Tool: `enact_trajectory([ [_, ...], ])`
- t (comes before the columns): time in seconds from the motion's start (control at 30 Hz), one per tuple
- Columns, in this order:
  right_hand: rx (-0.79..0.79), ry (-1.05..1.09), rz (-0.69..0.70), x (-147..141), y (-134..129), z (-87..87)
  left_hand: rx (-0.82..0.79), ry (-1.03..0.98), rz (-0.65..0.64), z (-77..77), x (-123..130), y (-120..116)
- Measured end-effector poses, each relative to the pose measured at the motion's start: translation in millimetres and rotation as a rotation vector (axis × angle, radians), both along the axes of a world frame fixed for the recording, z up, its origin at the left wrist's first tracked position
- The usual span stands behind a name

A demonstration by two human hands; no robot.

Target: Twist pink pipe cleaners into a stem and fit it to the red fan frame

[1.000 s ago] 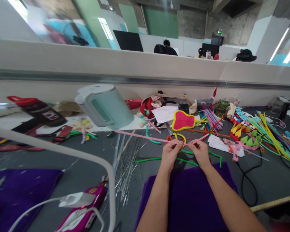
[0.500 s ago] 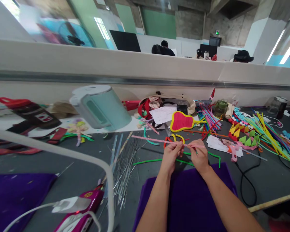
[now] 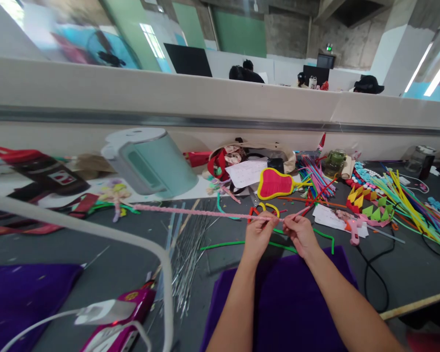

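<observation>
A long pink twisted pipe cleaner stretches between and beyond my two hands above the table. My left hand pinches it, and its long end reaches far out to the left. Close beside it, my right hand pinches the same pipe cleaner, with a short end pointing up to the right. Just behind my hands lie scissors with yellow handles. Below them rest green pipe cleaners. A purple cloth lies under my forearms.
On the left stand a light-blue kettle, a red-lidded bottle and a magenta power strip. Behind is a pink-and-yellow paddle shape. To the right lie a pink glue gun with its black cable and bundled pipe cleaners.
The pink pipe cleaner now extends much farther left from my left hand. A short end at my right hand now angles upward. Both hands stay nearly in place.
</observation>
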State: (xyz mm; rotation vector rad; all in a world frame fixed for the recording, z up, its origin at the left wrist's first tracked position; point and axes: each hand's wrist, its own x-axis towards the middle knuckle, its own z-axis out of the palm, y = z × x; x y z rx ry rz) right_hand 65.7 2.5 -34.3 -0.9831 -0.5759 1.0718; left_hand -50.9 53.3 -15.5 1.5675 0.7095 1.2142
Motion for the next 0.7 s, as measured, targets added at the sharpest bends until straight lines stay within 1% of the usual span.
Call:
enact_trajectory([
  [0.07,0.049,-0.198,-0.132,-0.3,-2.0,2.0,-0.106,-0.028,-0.021,-2.0,2.2,-0.6],
  [0.13,0.139,-0.515,-0.276,-0.1,-5.4,4.7,-0.226,-0.073,-0.066,-3.9,3.4,-0.9],
  [0.17,0.196,-0.669,-0.324,0.1,-7.2,5.7,-0.277,-0.091,-0.088,-4.4,3.5,-0.9],
  [0.23,0.296,-0.871,-0.356,0.5,-10.0,6.7,-0.344,-0.113,-0.114,-4.9,2.6,-0.5],
  [0.27,0.324,-0.926,-0.347,0.8,-10.7,6.8,-0.354,-0.116,-0.118,-4.9,1.8,0.0],
  [0.33,0.319,-0.963,-0.314,1.7,-10.6,6.3,-0.329,-0.105,-0.112,-4.6,0.1,1.5],
  [0.4,0.255,-0.914,-0.264,3.9,-9.1,6.0,-0.26,-0.075,-0.091,-4.0,-1.5,3.0],
  [0.47,0.167,-0.781,-0.168,7.8,-7.3,6.0,-0.169,-0.031,-0.069,-2.9,-2.9,4.1],
  [0.53,0.082,-0.568,-0.034,12.4,-6.1,6.1,-0.075,0.006,-0.071,-1.1,-4.5,4.4],
  [0.63,-0.023,-0.205,0.172,16.3,-5.2,5.0,0.029,0.029,-0.117,2.1,-6.8,3.5],
  [0.7,-0.06,-0.059,0.237,15.0,-4.4,3.6,0.046,0.027,-0.129,3.0,-7.2,2.8],
])
